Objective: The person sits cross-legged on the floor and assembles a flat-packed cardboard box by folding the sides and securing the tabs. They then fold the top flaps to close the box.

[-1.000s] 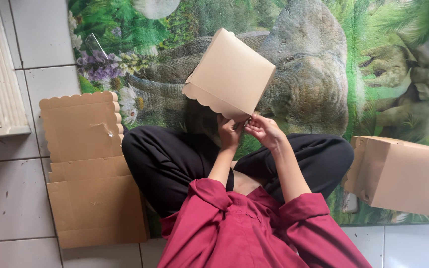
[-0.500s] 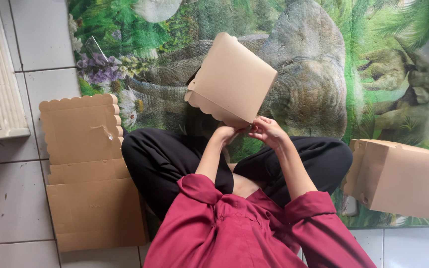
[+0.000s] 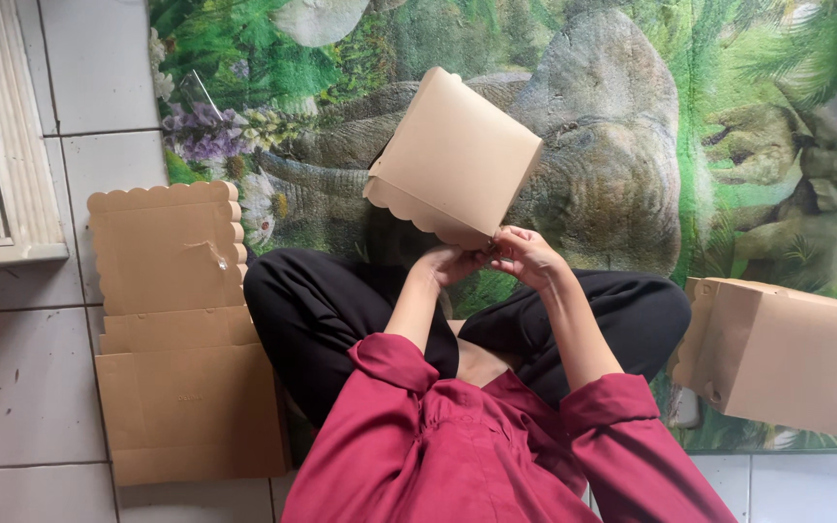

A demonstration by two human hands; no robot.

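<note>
I sit cross-legged in black trousers and a dark red shirt. Both hands hold up a brown cardboard box [image 3: 455,160] with a scalloped flap edge, tilted in front of me. My left hand [image 3: 449,263] grips its lower corner from the left, and my right hand [image 3: 523,256] pinches the same corner from the right. The fingers of both hands are curled around the box's bottom edge.
A stack of flat, unfolded cardboard blanks [image 3: 181,329] with scalloped edges lies on the tiled floor to my left. A folded brown box [image 3: 787,353] stands at my right. A green mat with elephant pictures [image 3: 632,145] covers the floor ahead. A white frame [image 3: 2,194] runs along the far left.
The box has stayed raised and shifted slightly right and down. My hands have closed in tighter on its lower corner.
</note>
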